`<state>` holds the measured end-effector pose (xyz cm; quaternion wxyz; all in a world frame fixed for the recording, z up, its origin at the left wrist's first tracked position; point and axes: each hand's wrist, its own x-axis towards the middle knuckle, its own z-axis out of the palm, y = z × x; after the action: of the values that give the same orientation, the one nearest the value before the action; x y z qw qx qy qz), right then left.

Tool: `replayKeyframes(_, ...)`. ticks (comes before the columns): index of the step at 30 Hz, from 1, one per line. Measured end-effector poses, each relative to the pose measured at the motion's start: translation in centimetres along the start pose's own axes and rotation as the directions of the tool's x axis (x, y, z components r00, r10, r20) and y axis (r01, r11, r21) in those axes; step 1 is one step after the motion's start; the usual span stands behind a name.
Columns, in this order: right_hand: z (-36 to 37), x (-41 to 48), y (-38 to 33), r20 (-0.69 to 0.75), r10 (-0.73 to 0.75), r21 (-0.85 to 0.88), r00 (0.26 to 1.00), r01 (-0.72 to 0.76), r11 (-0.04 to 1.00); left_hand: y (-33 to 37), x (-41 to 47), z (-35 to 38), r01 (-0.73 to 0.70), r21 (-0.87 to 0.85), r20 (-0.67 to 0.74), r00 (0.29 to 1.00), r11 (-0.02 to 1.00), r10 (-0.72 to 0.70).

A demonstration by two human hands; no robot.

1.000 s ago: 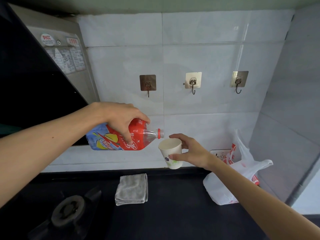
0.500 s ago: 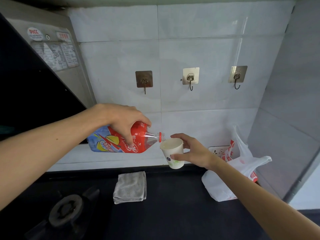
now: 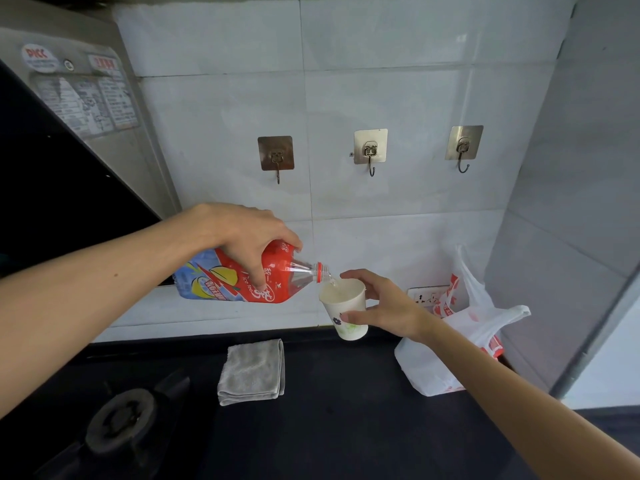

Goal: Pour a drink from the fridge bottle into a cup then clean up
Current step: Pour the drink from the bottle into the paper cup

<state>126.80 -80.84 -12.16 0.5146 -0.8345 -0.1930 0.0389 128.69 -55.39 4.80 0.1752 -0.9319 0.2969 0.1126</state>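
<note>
One left hand is gripping one red-labelled ice tea bottle, tipped neck-down, its uncapped mouth just above the rim of one paper cup; liquid is running into the cup. One right hand is holding the cup, fingers curled round it, above the dark worktop. One folded grey cloth is lying below and left of the cup, one plastic bag is sitting to its right, and three wall hooks are hanging above it.

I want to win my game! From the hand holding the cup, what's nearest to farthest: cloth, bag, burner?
1. Bag, just right of the right hand.
2. Cloth, lower left.
3. Burner, far left, near corner.
</note>
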Motion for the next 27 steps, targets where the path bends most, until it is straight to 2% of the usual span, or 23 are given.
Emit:
replayKeyframes(11, -0.2, -0.5, 0.5, -0.01, 0.005, 0.028, 1.0, -0.004, 1.0, -0.1, 0.2, 0.2, 0.009, 0.0, 0.014, 1.0, 1.0, -0.009)
replayKeyframes(15, -1.1, -0.5, -0.1, -0.135, 0.001, 0.221, 0.991, 0.029, 0.975, -0.5, 0.3, 1.2, 0.004, -0.068, -0.035, 0.999, 0.998, -0.007)
replayKeyframes(18, -2.3, -0.4, -1.3, -0.255, 0.014, 0.328, 0.967, 0.073, 0.942, -1.0, 0.1, 3.4, -0.016, -0.241, -0.146, 0.989, 0.97, -0.02)
replayKeyframes(20, -3.1, -0.3, -2.2, -0.297, 0.0, 0.338, 0.955, 0.105, 0.935, -1.0, 0.1, 5.6, -0.051, -0.434, -0.245, 0.968, 0.899, -0.063)
replayKeyframes(23, -3.7, -0.2, -3.5, -0.314, -0.017, 0.312, 0.949, 0.12, 0.942, -0.5, 0.2, 9.5, -0.108, -0.685, -0.333, 0.926, 0.721, -0.177)
replayKeyframes(27, -3.3, -0.2, -4.0, -0.3, -0.027, 0.242, 0.954, 0.104, 0.965, 1.0, 0.1, 13.7, -0.186, -0.819, -0.384, 0.88, 0.542, -0.28)
